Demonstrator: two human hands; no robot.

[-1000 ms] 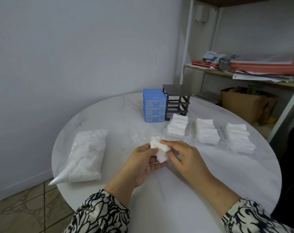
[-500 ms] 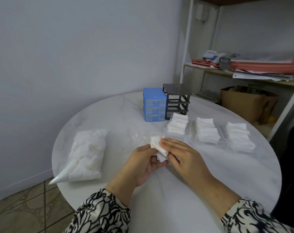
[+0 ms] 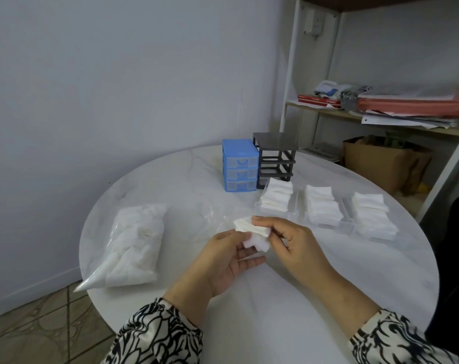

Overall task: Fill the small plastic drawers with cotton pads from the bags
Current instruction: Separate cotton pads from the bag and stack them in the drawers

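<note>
Both hands meet over the middle of the round white table point(image 3: 275, 311) around a small stack of white cotton pads point(image 3: 252, 232). My left hand point(image 3: 223, 261) holds the stack from below, and my right hand point(image 3: 291, 245) pinches its top edge. Three clear plastic drawers heaped with pads lie in a row behind: the left drawer point(image 3: 275, 197), the middle drawer point(image 3: 321, 206) and the right drawer point(image 3: 373, 214). A full bag of cotton pads point(image 3: 133, 243) lies at the table's left edge. An empty clear bag point(image 3: 215, 214) lies crumpled just beyond my hands.
A blue three-drawer unit point(image 3: 240, 165) and an empty black drawer frame point(image 3: 275, 156) stand at the back of the table. A white shelf rack point(image 3: 381, 111) with papers and a brown paper bag point(image 3: 381, 164) stands at the right. Tiled floor shows at lower left.
My hands have shifted the pad stack slightly; the right fingers moved from lying flat along it to pinching its top edge. The drawers and bags have not moved.
</note>
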